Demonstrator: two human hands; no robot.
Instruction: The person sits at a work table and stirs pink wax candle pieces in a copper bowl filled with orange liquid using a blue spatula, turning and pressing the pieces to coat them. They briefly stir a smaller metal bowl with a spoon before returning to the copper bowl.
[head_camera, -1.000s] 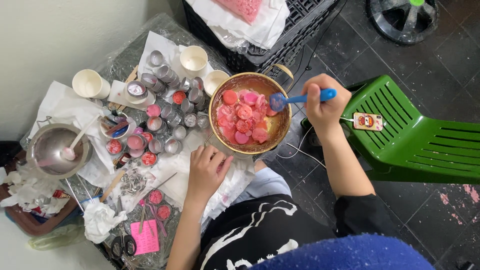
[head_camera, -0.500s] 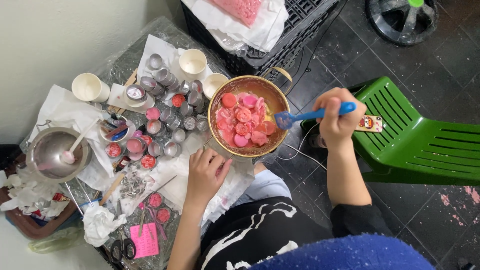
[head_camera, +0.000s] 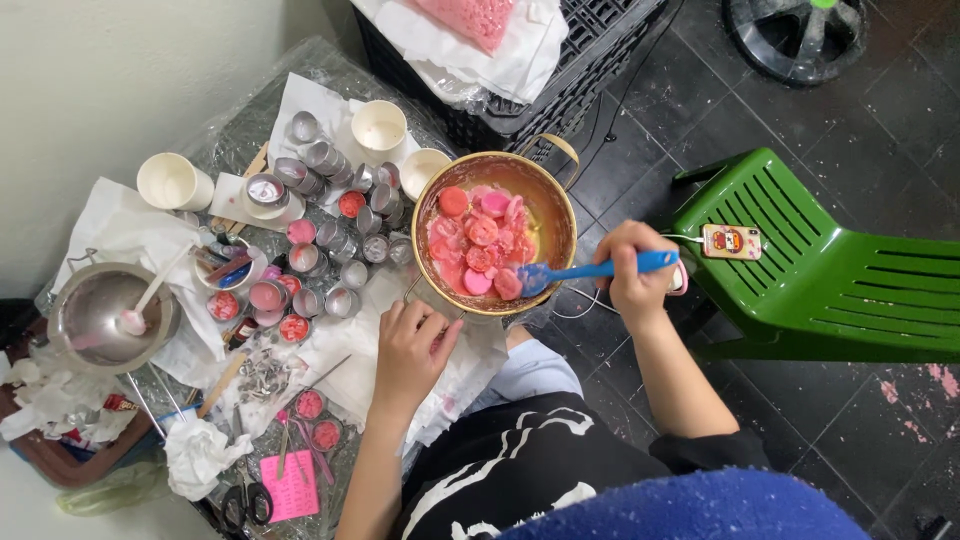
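A brass pot (head_camera: 495, 232) of pink and red wax discs (head_camera: 480, 240) is steadied at its near rim by the left hand (head_camera: 412, 345). A blue spatula (head_camera: 590, 270), clamped in the right hand (head_camera: 635, 275), is dipped into it. Small tins (head_camera: 330, 240) and white cups (head_camera: 378, 128) crowd the pot's left side.

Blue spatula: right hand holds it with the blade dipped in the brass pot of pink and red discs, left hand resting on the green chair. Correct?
Not quite. The left hand is not on the green chair; it rests on the table beside the near rim of the brass pot. The rest holds: the right hand holds the blue spatula, blade in the pot among the pink and red discs. The head view shows it.
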